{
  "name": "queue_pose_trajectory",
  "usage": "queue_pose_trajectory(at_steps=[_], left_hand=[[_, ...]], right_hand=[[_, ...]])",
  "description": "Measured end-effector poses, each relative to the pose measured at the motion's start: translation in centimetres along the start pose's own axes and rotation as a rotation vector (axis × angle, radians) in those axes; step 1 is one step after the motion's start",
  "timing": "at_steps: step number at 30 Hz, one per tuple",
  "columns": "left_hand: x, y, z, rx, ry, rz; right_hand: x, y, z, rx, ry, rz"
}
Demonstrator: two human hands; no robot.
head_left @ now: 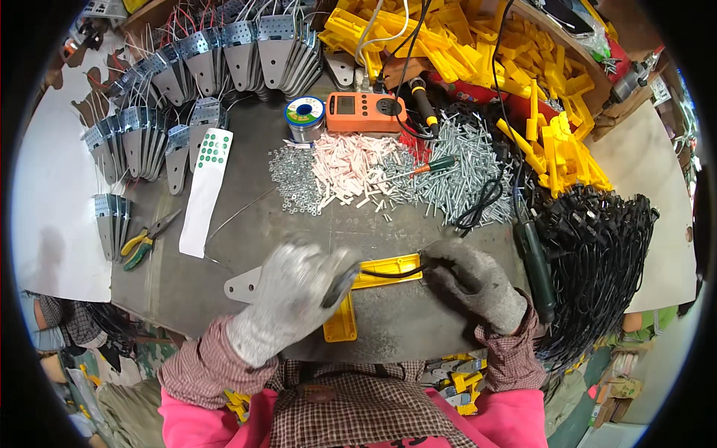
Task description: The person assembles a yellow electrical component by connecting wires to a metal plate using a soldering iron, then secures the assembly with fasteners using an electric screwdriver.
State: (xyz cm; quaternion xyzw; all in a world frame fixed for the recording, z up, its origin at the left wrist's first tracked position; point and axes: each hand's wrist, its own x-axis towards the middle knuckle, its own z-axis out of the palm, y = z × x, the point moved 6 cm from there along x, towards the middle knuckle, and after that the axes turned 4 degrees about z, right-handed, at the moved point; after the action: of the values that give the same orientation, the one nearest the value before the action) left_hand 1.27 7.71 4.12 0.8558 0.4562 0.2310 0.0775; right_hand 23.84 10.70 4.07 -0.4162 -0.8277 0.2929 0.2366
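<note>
My left hand (299, 291), in a grey work glove, is over the middle of the table and smeared by motion; its fingertips cannot be made out. Beneath it, the end of a grey metal plate (243, 286) with holes sticks out to the left. A yellow plastic shell (388, 280) lies open between my hands, with a black cable (396, 274) running along it. My right hand (482, 284), gloved too, has thumb and fingers closed on the cable at the shell's right end. A second yellow shell piece (341, 322) lies nearer me, partly behind my left hand.
Piles of screws (463, 172), pink sleeves (351, 160) and nuts (295, 179) lie ahead, near an orange meter (364, 112) and a solder spool (305, 119). Pliers (146, 243) and metal plates (142, 138) are left. Black cords (597, 261), a dark-handled tool (536, 269) and yellow parts (560, 149) are right.
</note>
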Motion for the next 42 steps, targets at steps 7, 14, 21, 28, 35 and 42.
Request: queue_pose_trajectory(at_steps=[7, 14, 21, 28, 35, 42], left_hand=[[-5.4, 1.2, 2.1, 0.230, 0.211, 0.079], [-4.6, 1.3, 3.5, 0.185, 0.048, 0.280], [-4.1, 0.8, 3.4, 0.089, -0.057, 0.343], [-4.4, 0.3, 3.7, -0.061, 0.074, 0.282], [-3.6, 1.3, 3.9, 0.089, -0.092, 0.234], [-6.3, 4.4, 5.6, 0.238, -0.296, 0.089]], right_hand=[[0.7, 0.6, 0.8, -0.038, -0.032, 0.011], [0.3, 1.9, 2.5, -0.036, -0.085, 0.072], [0.1, 0.1, 2.2, -0.307, -0.095, 0.082], [2.9, -5.0, 5.6, -0.190, -0.105, -0.119], [3.6, -2.9, 9.1, -0.193, -0.118, -0.119], [3.4, -2.7, 8.9, -0.214, -0.171, -0.189]])
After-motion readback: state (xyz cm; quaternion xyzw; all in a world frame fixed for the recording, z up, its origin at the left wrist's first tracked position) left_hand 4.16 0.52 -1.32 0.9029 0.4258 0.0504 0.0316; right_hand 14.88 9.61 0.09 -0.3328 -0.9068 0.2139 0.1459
